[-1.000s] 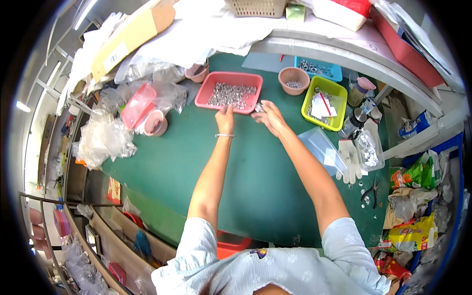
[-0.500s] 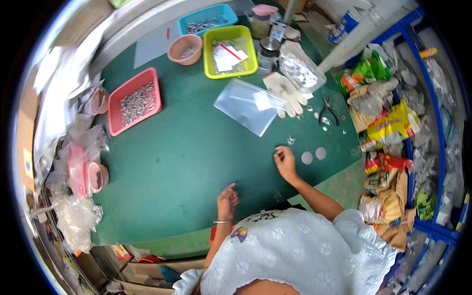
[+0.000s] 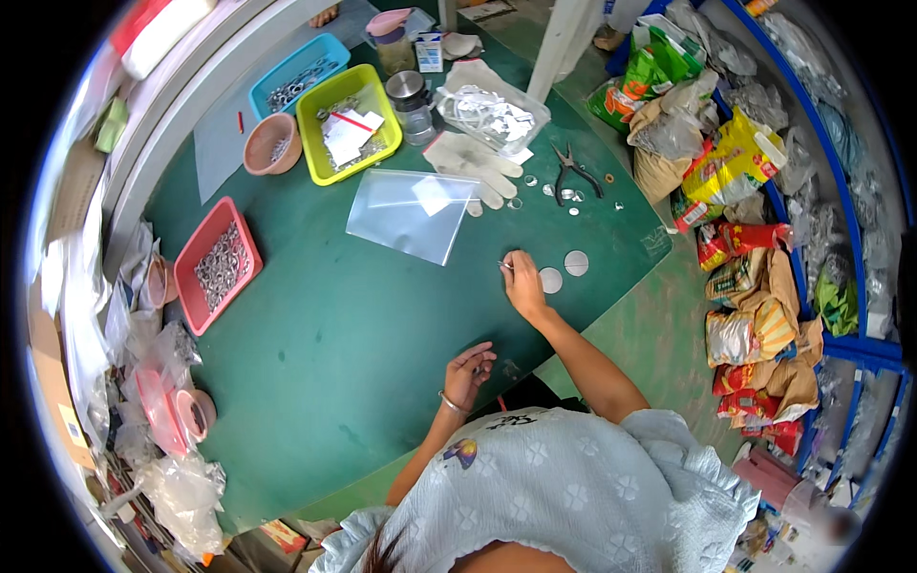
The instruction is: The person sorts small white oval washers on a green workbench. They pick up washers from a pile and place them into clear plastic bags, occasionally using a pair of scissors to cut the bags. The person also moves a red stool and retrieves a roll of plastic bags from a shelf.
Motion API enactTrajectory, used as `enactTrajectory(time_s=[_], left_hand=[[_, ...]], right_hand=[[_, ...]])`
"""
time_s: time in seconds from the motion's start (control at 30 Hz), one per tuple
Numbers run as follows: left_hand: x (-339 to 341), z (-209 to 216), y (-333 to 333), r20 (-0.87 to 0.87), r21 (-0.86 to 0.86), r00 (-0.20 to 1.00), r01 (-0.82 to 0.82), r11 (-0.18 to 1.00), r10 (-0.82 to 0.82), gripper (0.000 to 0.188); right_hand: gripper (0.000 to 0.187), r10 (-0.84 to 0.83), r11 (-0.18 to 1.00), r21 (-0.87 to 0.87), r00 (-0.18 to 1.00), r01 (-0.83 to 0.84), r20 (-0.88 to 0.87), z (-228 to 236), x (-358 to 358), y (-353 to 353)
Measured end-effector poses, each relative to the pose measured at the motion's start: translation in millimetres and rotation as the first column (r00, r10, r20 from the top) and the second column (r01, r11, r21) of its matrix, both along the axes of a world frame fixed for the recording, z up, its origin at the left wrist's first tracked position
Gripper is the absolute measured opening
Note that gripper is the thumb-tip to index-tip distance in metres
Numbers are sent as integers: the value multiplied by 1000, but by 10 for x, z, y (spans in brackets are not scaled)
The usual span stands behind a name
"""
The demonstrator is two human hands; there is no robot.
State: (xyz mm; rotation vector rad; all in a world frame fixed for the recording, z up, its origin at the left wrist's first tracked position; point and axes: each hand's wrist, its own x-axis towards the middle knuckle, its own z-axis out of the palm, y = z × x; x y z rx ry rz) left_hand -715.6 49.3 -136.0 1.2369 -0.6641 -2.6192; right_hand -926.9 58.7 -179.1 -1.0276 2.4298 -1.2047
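My right hand is over the green table, thumb and fingers pinched together at a small shiny metal piece. The piece's exact kind is too small to make out. Two flat grey discs lie just right of that hand. Lower and to the left, my left hand hovers near the table's front edge. Its index finger is stretched out and the others are loosely bent, with nothing visible in them. A clear plastic folder with a white paper square lies beyond my hands.
Pliers rest among small metal rings, beside white gloves. A clear tub, jars, a yellow-green basket, a blue tray and a pink tray of metal parts stand further off. Shelves with bags flank the right.
My view has turned, so the table contents appear further left. The right hand has come over the spot where a small metal cluster lay. The left hand's index finger has straightened.
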Motion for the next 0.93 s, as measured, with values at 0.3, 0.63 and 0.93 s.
enactTrajectory(time_s=[0.3,0.63,0.93], left_hand=[[-571,-242,-29,205,-476,966,240,846,-159,25],[-1740,-340,36,602,-799,798,602,18,29,46],[-1860,-515,6,636,-753,761,648,114,-129,45]], right_hand=[[12,-211,736,-170,460,656,862,72,-625,969],[51,-321,771,510,925,381,-205,315,-824,805],[62,-333,814,557,918,164,217,165,-1019,965]])
